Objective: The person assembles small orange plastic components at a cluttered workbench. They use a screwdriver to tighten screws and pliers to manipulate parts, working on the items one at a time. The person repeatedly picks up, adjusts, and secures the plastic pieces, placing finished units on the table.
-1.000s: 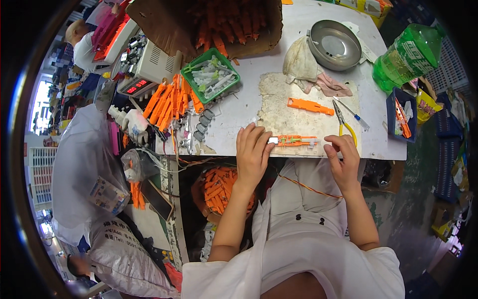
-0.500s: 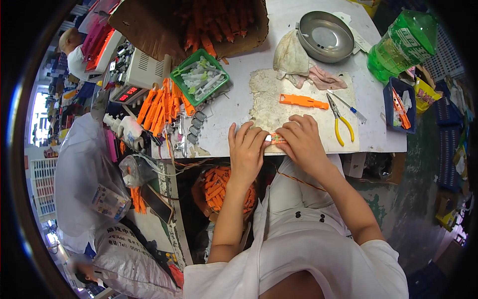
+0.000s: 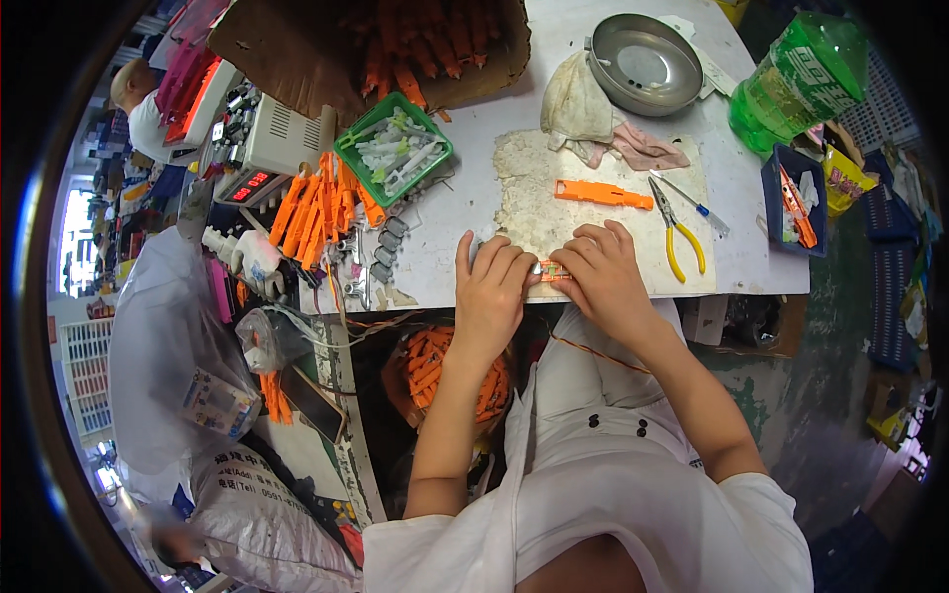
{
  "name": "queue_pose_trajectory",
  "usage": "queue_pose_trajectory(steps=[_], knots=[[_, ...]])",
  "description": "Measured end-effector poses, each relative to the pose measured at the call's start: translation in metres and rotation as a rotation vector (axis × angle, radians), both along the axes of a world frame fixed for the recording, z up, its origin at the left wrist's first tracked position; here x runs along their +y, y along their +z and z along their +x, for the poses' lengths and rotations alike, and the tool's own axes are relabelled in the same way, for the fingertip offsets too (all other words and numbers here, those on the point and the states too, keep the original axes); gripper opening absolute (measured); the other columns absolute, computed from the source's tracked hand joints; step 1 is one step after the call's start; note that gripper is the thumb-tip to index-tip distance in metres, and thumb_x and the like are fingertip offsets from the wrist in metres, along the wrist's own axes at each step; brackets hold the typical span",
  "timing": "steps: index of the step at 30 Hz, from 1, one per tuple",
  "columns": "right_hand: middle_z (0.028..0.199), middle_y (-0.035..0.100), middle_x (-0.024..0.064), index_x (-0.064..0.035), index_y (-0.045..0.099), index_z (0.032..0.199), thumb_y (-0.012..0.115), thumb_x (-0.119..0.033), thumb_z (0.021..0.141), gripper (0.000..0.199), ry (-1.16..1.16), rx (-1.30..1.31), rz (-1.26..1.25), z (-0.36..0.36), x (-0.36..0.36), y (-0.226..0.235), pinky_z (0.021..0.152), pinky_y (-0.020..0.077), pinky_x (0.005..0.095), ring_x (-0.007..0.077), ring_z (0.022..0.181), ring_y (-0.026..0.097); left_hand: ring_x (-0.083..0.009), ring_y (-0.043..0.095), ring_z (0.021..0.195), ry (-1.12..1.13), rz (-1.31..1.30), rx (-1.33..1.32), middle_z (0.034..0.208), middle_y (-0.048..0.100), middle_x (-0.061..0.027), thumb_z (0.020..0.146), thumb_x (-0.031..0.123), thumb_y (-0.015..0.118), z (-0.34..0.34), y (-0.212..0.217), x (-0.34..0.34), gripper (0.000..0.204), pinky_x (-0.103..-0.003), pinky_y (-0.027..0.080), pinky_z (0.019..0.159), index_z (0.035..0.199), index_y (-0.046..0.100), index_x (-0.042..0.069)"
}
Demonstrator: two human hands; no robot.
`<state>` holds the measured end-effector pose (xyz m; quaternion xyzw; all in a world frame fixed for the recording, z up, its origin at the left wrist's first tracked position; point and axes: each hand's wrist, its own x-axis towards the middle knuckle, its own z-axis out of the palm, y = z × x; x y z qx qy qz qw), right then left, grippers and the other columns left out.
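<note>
Part [image 3: 554, 269], small and orange, lies crosswise at the bench [image 3: 465, 203] front edge, pinched between both hands: left hand [image 3: 491, 289] at its left end, right hand [image 3: 605, 272] covering its right.

Both forearms reaching forward, left hand [image 3: 491, 287] flat with fingers together, right hand [image 3: 601, 269] curled, fingertips nearly meeting

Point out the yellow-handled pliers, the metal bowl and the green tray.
yellow-handled pliers [image 3: 675, 237], head view, on the handles near the pivot.
metal bowl [image 3: 645, 65], head view, on its inner floor.
green tray [image 3: 348, 168], head view, on its left rim.
</note>
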<state>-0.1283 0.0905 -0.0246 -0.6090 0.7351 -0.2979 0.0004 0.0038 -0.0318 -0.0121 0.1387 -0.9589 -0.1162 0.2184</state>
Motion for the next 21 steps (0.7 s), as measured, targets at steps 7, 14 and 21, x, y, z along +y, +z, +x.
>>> queue_pose_trajectory(steps=[7,14,21], knots=[[0.098,0.054,0.0041,-0.0092,0.058,0.102,0.067,-0.022,0.075,0.031,0.000,-0.022,-0.008,0.000,0.000,-0.001,0.102,0.0252,0.0464,0.0223,0.109,0.045,-0.0260,0.050,0.101,0.016,-0.042,0.148,0.094,0.055,-0.0090,0.076,0.012,0.066,0.005,-0.005,0.004,0.022,-0.048,0.032,0.100,0.095,0.060,0.003],[0.100,0.055,0.0059,-0.0080,0.058,0.102,0.067,-0.022,0.076,0.031,-0.043,-0.127,-0.136,0.005,0.001,0.010,0.098,0.0299,0.0456,0.0242,0.104,0.048,-0.0233,0.047,0.107,-0.037,1.112,0.583,0.103,0.055,-0.0101,0.086,0.032,0.061,0.010,0.008,0.029,0.036,-0.036,0.035,0.095,0.098,0.059,-0.001],[0.091,0.057,0.0048,-0.0091,0.062,0.093,0.071,-0.025,0.075,0.027,-0.031,-0.291,-0.429,0.016,0.026,0.062,0.088,0.0362,0.0415,0.0245,0.092,0.052,-0.0259,0.046,0.110,-0.132,1.107,0.670,0.101,0.057,-0.0097,0.087,0.033,0.060,0.007,0.020,0.041,0.034,-0.039,0.035,0.096,0.098,0.059,0.001]])
